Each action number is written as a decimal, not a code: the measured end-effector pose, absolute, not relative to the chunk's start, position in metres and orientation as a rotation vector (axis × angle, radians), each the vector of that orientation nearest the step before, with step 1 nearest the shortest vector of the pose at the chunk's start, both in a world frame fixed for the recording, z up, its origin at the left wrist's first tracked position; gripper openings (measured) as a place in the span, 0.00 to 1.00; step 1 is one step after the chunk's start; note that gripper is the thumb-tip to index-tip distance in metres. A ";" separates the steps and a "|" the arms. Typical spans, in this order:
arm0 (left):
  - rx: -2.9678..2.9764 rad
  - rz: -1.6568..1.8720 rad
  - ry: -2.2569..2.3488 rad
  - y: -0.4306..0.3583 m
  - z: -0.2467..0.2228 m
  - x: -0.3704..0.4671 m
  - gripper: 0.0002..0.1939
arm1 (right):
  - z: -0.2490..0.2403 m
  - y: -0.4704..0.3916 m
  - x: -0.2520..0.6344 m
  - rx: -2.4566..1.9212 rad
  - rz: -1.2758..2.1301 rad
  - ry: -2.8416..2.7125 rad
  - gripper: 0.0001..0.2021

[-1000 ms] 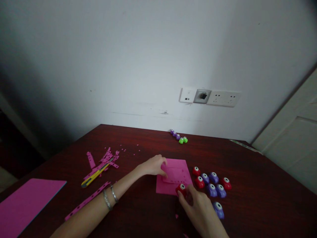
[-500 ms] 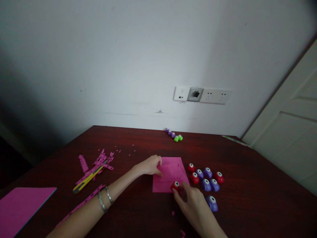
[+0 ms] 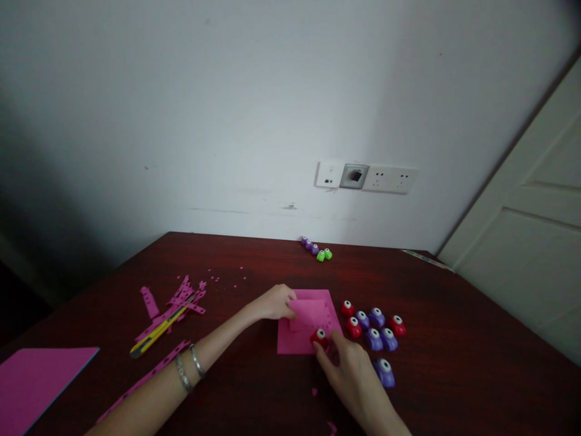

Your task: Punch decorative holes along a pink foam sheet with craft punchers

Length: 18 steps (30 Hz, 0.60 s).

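Fingers of left hand [image 3: 276,301] pinch card [image 3: 306,312] by its left edge; right hand [image 3: 348,361] grasps red punch [image 3: 318,336]. Counter [image 3: 463,330]: open room right of spare punches [image 3: 374,340]. Pink sheet [image 3: 289,345]: flat. Card: within sheet's outline. Red punch: at card's near edge.

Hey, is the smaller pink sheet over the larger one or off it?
Over: the smaller pink sheet hides part of the larger sheet, which shows beyond its edges.
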<state>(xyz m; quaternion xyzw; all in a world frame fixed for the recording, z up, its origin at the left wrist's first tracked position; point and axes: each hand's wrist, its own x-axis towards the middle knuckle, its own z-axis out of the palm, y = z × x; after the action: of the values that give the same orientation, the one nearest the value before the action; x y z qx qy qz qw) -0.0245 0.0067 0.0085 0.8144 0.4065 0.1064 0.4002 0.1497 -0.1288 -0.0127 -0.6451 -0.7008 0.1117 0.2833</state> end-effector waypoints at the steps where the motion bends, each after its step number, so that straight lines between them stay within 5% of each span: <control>1: 2.028 0.282 1.030 0.007 0.010 -0.025 0.08 | -0.011 -0.128 0.151 -1.702 0.313 -1.853 0.11; 18: 1.509 0.454 0.846 0.002 0.024 -0.022 0.17 | -0.009 -0.126 0.157 -1.583 0.274 -1.702 0.12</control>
<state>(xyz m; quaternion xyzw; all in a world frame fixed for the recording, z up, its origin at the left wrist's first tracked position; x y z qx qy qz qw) -0.0219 0.0023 0.0244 0.6578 0.3687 0.1980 0.6262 0.1566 -0.1258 -0.0091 -0.6229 -0.6696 0.1078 0.3898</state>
